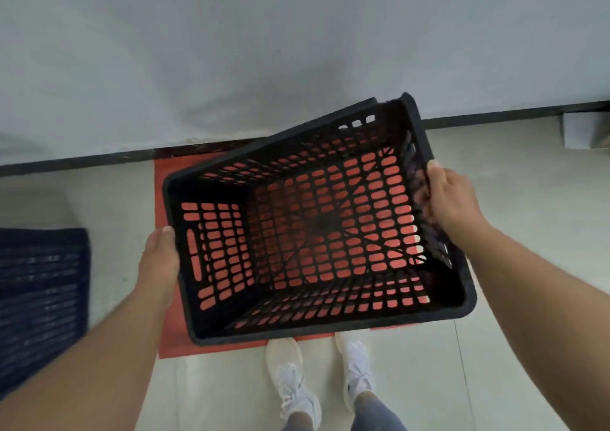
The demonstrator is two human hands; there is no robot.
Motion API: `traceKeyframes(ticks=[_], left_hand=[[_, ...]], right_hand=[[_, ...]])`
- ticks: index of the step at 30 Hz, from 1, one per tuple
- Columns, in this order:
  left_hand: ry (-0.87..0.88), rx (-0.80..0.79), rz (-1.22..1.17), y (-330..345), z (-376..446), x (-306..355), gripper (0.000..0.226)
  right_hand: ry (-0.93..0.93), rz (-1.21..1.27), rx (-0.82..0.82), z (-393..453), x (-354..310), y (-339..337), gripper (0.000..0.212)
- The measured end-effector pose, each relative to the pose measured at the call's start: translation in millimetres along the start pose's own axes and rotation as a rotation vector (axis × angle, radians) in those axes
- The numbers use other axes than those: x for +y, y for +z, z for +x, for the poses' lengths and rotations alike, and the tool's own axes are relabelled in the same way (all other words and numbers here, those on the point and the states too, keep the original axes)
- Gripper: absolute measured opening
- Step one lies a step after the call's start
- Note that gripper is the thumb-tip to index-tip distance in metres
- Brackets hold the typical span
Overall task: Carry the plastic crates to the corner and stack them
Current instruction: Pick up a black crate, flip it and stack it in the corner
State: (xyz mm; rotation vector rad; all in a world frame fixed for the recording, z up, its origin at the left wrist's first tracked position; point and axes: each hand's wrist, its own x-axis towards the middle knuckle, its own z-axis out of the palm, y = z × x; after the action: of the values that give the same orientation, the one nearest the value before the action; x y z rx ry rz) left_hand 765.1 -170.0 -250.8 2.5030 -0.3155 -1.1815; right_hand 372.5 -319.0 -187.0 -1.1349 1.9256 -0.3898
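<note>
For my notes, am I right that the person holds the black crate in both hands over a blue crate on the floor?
Not quite: the head view shows the black crate, held by the left hand and right hand, over a red crate. The blue crate sits apart, to the left.

White sneakers (297,384) on pale tile floor (515,331) — grey wall (231,50), black baseboard (76,159).

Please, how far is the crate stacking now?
Done: a red crate already sits on the floor against the wall. In hand: the left hand and right hand hold the black crate tilted above it. Left: lowering it on, then the dark blue crate at the left.
</note>
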Motion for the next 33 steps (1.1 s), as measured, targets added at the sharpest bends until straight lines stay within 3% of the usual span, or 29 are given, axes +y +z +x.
traceKeyframes(ticks=[4,7,11,15,18,23,27,33], left_hand=[[-0.075,0.017,0.049,20.6,73.7,-43.2,0.068],[-0.186,-0.049,-0.084,35.5,20.5,-8.3,0.073],[-0.214,-0.199,-0.289,54.2,10.8,-0.9,0.058],[-0.198,-0.325,-0.369,51.8,12.3,4.6,0.053],[-0.188,-0.283,-0.392,38.0,17.5,4.9,0.051],[-0.114,-0.279,-0.327,29.3,34.5,-15.9,0.049],[-0.132,-0.259,-0.425,31.8,38.3,-17.1,0.043],[-0.131,-0.136,-0.527,18.8,19.2,-24.5,0.04]], right_hand=[[0.069,0.019,0.009,33.9,27.3,-2.8,0.041],[0.065,-0.081,0.061,50.1,41.1,-1.6,0.044],[0.109,-0.289,0.126,69.3,61.1,-0.9,0.052],[0.176,-0.099,0.093,75.8,67.2,-3.6,0.04],[0.256,0.095,0.045,66.5,69.8,2.5,0.029],[0.287,0.005,0.027,47.6,92.4,31.5,0.037],[0.385,0.276,0.005,49.7,93.3,31.7,0.028],[0.305,0.292,0.051,35.9,75.0,29.0,0.023]])
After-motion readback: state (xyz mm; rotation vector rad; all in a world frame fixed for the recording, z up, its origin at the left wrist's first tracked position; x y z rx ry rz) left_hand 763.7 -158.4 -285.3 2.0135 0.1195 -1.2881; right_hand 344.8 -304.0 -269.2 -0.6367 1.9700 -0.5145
